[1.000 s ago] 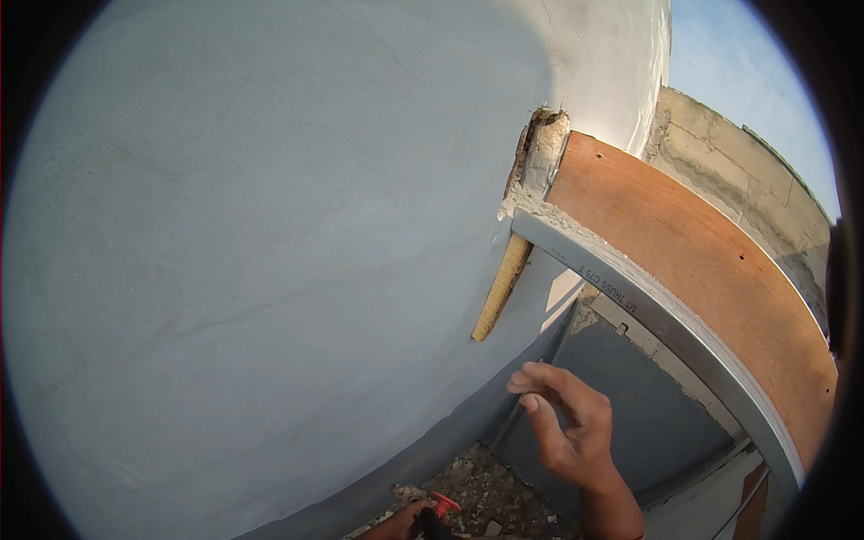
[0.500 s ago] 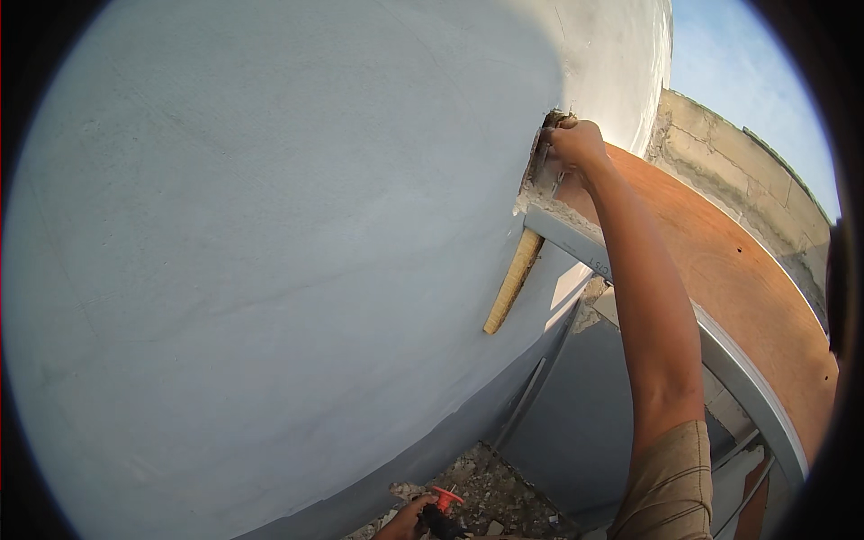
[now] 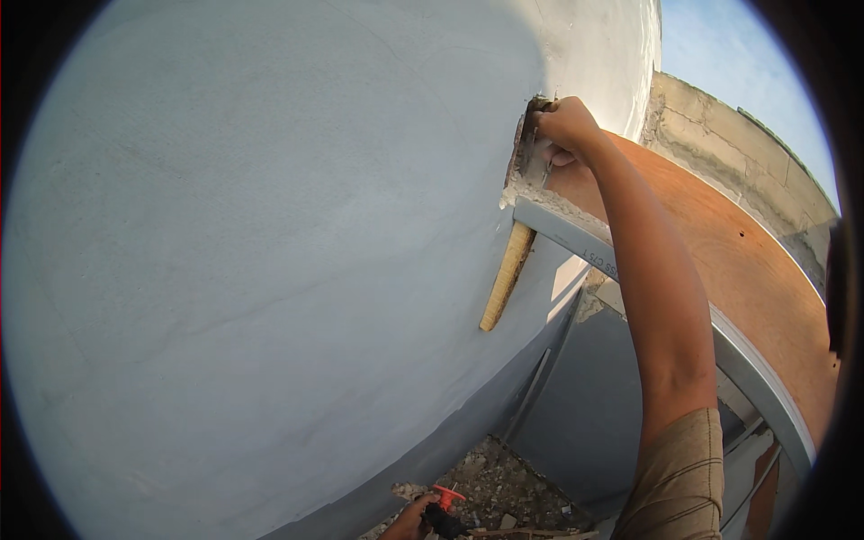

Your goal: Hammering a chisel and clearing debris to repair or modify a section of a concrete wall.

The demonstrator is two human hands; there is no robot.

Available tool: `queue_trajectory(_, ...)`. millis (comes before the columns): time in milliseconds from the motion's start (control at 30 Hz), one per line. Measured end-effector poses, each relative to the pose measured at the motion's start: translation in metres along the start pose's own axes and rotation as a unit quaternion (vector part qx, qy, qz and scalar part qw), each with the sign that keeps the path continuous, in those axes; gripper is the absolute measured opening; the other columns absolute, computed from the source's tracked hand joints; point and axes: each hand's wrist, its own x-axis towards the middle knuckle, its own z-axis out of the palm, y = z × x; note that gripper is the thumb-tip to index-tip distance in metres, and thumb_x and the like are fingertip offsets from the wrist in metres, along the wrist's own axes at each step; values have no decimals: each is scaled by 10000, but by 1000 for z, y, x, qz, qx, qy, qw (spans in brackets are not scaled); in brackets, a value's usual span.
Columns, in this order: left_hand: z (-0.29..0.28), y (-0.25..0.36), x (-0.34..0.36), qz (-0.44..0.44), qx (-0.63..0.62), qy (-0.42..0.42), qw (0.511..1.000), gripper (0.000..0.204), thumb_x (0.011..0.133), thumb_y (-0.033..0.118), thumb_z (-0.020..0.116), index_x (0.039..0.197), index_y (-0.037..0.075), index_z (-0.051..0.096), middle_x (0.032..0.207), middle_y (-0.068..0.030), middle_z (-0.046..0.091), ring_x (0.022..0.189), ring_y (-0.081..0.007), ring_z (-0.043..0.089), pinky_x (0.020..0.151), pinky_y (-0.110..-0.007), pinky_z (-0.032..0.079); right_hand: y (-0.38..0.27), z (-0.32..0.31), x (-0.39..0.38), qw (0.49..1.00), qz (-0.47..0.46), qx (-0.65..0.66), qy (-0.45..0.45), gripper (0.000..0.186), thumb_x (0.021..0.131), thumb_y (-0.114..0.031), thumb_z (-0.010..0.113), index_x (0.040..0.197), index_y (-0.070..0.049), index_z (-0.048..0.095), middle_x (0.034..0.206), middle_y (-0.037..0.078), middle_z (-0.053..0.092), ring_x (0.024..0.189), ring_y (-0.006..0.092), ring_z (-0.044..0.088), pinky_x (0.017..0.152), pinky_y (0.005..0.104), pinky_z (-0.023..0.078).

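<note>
My right hand (image 3: 569,130) reaches up to a rough hole (image 3: 520,157) cut in the smooth grey wall (image 3: 297,225). Its fingers are curled in at the hole's broken edge; what they grip, if anything, is hidden. Low in the view, my left hand (image 3: 407,524) is closed round a tool with a red disc-shaped part (image 3: 447,496) and a black body (image 3: 441,522); the picture's lower edge cuts both off. Just below the hole, a grey metal channel (image 3: 567,232) meets the wall. A yellowish strip of wood (image 3: 507,281) slants down beneath the channel's end.
A brown wooden board (image 3: 693,220) runs along the right, edged by a metal rail (image 3: 765,387). Behind it stands a block wall (image 3: 729,153). Far below lies rubble (image 3: 495,477) beside a dark grey panel (image 3: 576,396).
The view has shifted slightly, so the hole and channel sit a little further left and higher. My right hand has turned somewhat at the hole, showing more of its lower fingers.
</note>
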Motion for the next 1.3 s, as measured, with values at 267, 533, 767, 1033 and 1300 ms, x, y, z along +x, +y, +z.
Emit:
queue_trajectory(267,5,8,0,12,16,-19,1000,352,866,321,590,1106,63,587,953,-135,688,809,-231,650,752,-372,521,1,-4,-6,998,2,58,-24,251,836,-147,558,952,69,615,881,130,657,646,228,688,527,345,581)
queue_trajectory(533,1,3,-2,-17,19,7,1000,369,860,322,597,1094,38,599,944,-135,687,814,-237,653,766,-362,524,-5,-13,-6,996,17,-20,-82,277,836,-140,538,1013,67,590,920,118,652,636,223,665,539,312,566)
queue_trajectory(767,-4,4,-12,-17,18,29,999,367,856,318,611,1085,31,604,954,-141,689,823,-245,661,785,-380,533,-7,-12,-2,992,30,-71,-96,269,847,-181,539,1024,8,610,773,102,632,559,178,603,488,313,517)
queue_trajectory(1033,-4,14,-15,-6,20,19,1000,346,853,308,607,1071,39,604,925,-141,688,803,-255,664,753,-399,542,7,-2,-8,998,23,23,-61,217,871,-147,520,1027,-32,617,783,85,660,539,151,595,498,298,506)
queue_trajectory(1300,-1,11,-6,-39,0,-6,999,338,886,282,574,1112,31,566,929,-148,689,806,-237,674,747,-356,544,22,8,-23,992,86,32,-85,247,885,-113,520,1093,-61,643,825,96,681,572,159,641,496,298,526)
